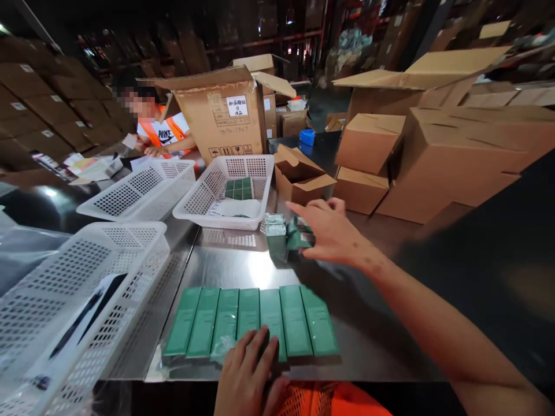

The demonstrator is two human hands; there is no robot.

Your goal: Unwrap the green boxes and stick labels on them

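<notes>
Seven or so slim green boxes, several in all, lie side by side in a row point(248, 318) near the table's front edge, under shiny clear film in places. My left hand point(249, 370) rests at the near side of this row, fingers stretched out over the middle boxes. Farther off, my right hand point(327, 231) has its thumb and fingers around a small green box point(297, 232), partly hidden by the hand; the index finger points left. Just left of it, green boxes in clear wrap point(276, 237) stand upright on the metal table point(225, 266).
A white perforated basket point(182, 215) holding green boxes and paper is beyond; two more baskets point(158, 231) point(143, 216) stand left. An open small carton point(303, 188), large cartons point(459, 162) and a labelled carton point(221, 127) stand behind. A co-worker point(167, 133) handles paper.
</notes>
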